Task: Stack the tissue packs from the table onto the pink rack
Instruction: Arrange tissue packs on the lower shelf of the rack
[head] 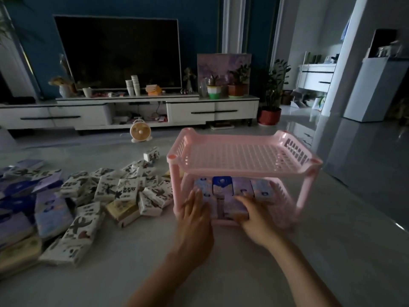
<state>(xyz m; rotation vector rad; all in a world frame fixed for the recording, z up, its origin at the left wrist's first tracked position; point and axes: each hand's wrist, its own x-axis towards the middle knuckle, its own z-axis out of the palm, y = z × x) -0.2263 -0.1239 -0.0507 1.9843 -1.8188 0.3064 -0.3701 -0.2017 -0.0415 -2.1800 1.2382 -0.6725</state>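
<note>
While both hands reach the lower shelf of the pink rack (239, 156), I record: left hand (194, 216) flat, fingers straight and together, against the shelved tissue packs (232, 206); right hand (256, 220) lies over them, grip indeterminable. Loose packs (110, 191) lie heaped left.

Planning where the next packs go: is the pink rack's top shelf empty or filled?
Empty: the top shelf shows only bare pink grid; the tissue packs sit on the lower shelf.

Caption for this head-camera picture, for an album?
On the pink rack, left hand and right hand rest on purple tissue packs, loose packs heaped alongside.
</note>
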